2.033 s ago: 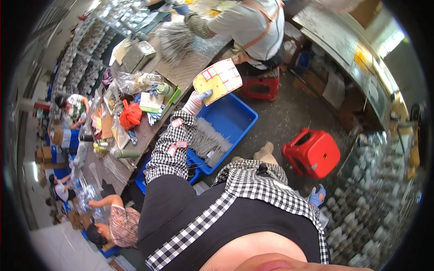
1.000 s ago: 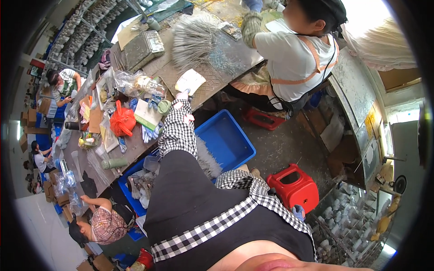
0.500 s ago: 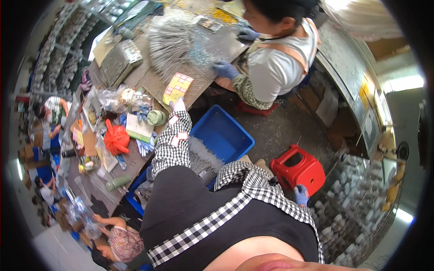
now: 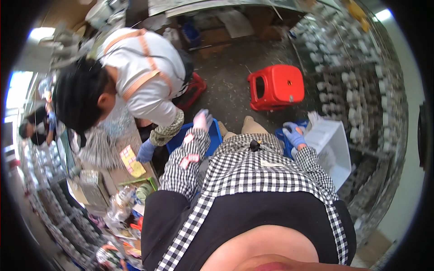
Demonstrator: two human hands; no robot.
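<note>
Yellow-and-red card (image 4: 132, 161) was in the L hand (image 4: 202, 120) 0.5 s ago; now it's out of that grip & lying on the surface (image 4: 113, 176) at L, just beside a co-worker's gloved hand (image 4: 146, 151). R hand (image 4: 296, 135) has left the red stool (image 4: 282, 83) & is by the tipped white tub (image 4: 341, 140) at R. View's swung round too.

Step in hand, my read: card's delivered, both hands going to the containers. L hand's at the blue bin (image 4: 217, 135), nr the co-worker; can't tell if touching. L grip: fingers blurred, can't tell if holding anything. R grip: thumb & fingers curved next to a blue item (image 4: 285, 145); can't tell if closed on it. Next move prob. calls for a firm hold on bin or tub, w/ L arm kept clear of co-worker's sleeve (image 4: 167, 131).

Labels: red-edged white tags (image 4: 189, 160) on the L sleeve (image 4: 181, 174), pale label (image 4: 272, 163) on the checked apron (image 4: 253, 180). Card's printed in boxes, text too small to read. No legible brand anywhere.
</note>
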